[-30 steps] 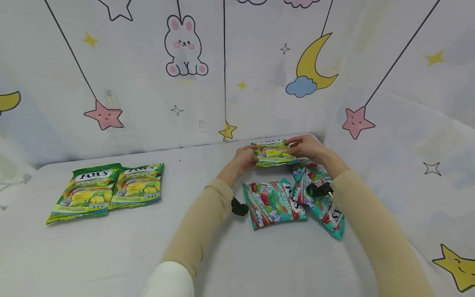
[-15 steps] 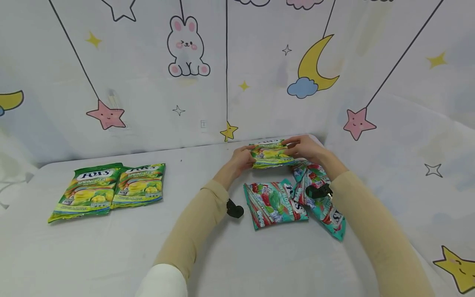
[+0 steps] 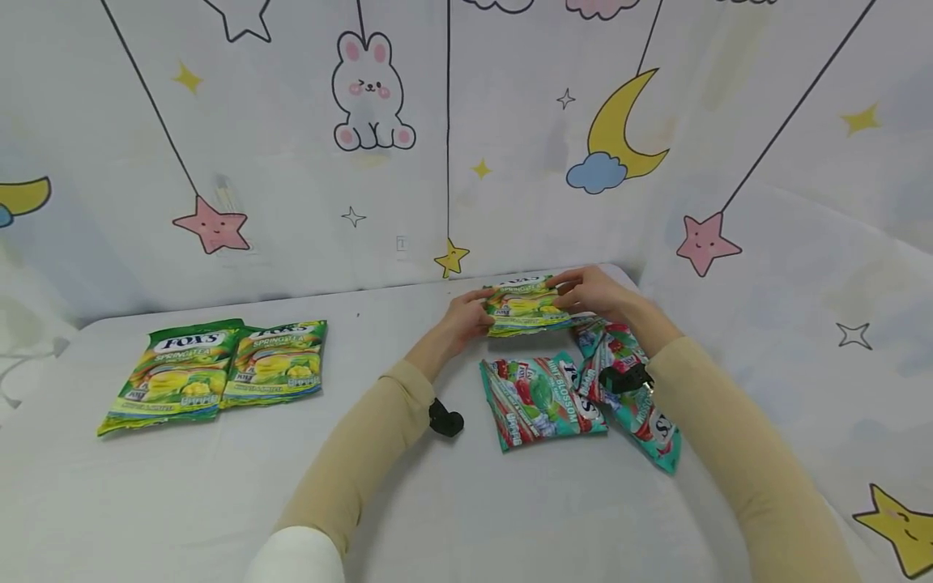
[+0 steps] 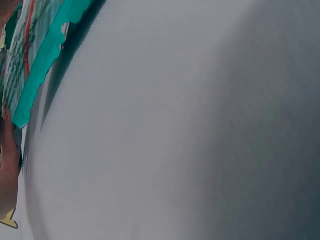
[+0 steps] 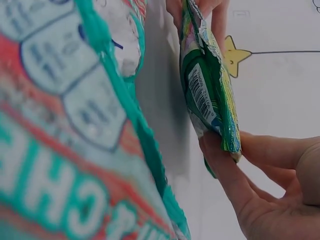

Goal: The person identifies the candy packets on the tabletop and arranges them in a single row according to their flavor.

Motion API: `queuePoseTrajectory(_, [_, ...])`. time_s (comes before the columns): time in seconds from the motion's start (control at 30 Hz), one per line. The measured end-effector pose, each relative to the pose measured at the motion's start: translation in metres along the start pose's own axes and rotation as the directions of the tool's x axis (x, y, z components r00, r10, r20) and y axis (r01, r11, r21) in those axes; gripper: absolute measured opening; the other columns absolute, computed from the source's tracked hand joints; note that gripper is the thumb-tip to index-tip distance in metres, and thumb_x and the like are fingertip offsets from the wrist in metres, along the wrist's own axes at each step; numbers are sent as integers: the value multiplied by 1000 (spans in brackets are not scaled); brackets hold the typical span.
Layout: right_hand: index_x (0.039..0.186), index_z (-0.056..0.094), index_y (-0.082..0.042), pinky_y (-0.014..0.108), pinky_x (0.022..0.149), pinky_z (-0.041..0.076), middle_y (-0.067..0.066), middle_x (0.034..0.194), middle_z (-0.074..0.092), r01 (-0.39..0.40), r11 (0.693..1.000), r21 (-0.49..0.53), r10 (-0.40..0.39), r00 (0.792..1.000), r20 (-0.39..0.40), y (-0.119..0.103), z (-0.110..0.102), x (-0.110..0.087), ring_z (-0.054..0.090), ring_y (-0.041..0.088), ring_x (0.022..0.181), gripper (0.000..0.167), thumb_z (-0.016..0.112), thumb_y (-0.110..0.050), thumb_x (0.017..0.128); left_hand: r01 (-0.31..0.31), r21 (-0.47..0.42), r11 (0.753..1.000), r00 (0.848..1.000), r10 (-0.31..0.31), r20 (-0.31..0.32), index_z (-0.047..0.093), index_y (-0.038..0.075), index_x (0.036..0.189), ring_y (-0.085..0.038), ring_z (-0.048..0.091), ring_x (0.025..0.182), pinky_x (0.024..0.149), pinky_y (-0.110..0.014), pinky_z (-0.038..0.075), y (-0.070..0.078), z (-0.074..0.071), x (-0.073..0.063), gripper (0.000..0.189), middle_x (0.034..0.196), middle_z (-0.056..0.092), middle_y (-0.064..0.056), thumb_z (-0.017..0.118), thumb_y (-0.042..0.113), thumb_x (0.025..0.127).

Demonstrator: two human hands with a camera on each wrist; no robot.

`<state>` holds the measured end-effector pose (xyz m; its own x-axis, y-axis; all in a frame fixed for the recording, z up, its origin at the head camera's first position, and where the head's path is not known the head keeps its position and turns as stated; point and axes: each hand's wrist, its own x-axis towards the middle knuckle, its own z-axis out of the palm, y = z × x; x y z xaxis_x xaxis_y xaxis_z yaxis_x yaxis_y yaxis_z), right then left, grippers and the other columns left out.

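Note:
Both hands hold a yellow-green FOX'S Spring Tea candy bag (image 3: pixel 526 312) near the table's back edge. My left hand (image 3: pixel 463 321) grips its left end, and my right hand (image 3: pixel 596 293) pinches the right end between thumb and fingers. From the right wrist the candy bag (image 5: pixel 202 85) appears edge-on, its barcode side toward the table, with the right hand (image 5: pixel 272 180) at its near end. Just in front of the hands lie teal-and-red FOX'S candy bags (image 3: pixel 541 401); one teal candy bag (image 4: pixel 37 70) crosses the upper left of the left wrist view.
Two yellow-green candy bags, a larger one (image 3: pixel 173 376) and a smaller one (image 3: pixel 275 364), lie side by side at the table's left. More teal candy bags (image 3: pixel 641 405) overlap under the right forearm. A white wall (image 3: pixel 291 186) with cartoon drawings rises behind the white table (image 3: pixel 219 502).
The held candy bag has shifted slightly left and toward me, both hands moving with it. My left forearm has swung left. The bags lying on the table keep their places.

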<state>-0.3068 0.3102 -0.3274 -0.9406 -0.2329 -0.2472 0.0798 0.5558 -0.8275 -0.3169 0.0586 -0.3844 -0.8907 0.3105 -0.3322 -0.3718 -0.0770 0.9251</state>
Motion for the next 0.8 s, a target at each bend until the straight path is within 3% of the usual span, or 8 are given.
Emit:
queuePoseTrajectory(0.27, [144,49,-2,48,103,48,25,146,43,27,1000,7,-27,1000,-5,-6,10,0,55,36,122,51,62,-6,96,-10,5,1000,1000,10,-15,52,19,147,-22,55,106,78,-26,49,1,-11,-4,70,155,40,-14,51,-14,85])
queuePoseTrajectory(0.33, [144,49,-2,48,103,48,25,145,43,30,999,12,-30,1000,-6,-7,13,1,55,36,121,51,62,-6,96,-13,6,1000,1000,13,-21,52,19,146,-22,54,106,78,-26,49,2,-14,-5,70,159,34,-12,52,-14,85])
queuePoseTrajectory(0.57, [144,49,-1,45,101,50,25,143,44,41,999,26,-41,999,4,-11,21,8,57,34,118,49,61,-6,96,-13,10,1000,1000,14,-23,51,20,146,-22,54,107,75,-27,48,3,-27,-10,72,155,43,-10,51,-13,83])
queuePoseTrajectory(0.8, [144,49,1,47,102,49,27,143,44,74,996,47,-75,997,12,-17,34,10,57,35,118,49,60,-3,96,-22,17,1000,999,23,-34,50,20,147,-23,52,114,78,-28,48,3,-38,-20,73,156,42,-9,51,-14,83])
